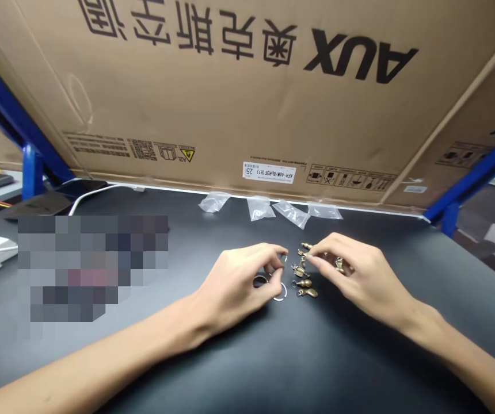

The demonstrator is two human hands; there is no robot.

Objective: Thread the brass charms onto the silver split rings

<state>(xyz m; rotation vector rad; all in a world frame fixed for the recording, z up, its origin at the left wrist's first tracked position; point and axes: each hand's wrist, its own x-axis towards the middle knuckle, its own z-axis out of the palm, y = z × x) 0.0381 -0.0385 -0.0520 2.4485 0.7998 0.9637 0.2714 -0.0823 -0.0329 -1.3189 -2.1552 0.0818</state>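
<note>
My left hand [243, 282] pinches a silver split ring [285, 259] between thumb and fingertips, just above the dark table. More rings lie under and beside it, one loose ring [280, 292] showing below the thumb. To the right, my right hand [360, 276] has thumb and forefinger closed at a small brass charm [303, 253], partly hidden by the fingertips. Between the hands lie several brass charms, among them a lantern-like one [299, 271], a gourd-shaped one [304, 283] and a rounded one [308, 293]. Another brass charm [339, 264] shows behind the right fingers.
Small clear plastic bags [260, 208] lie along the table's back edge. A large cardboard box [230, 103] stands behind them, with blue metal posts [31, 167] at both sides. A white cable [96, 191] runs at the left, near a blurred-out patch.
</note>
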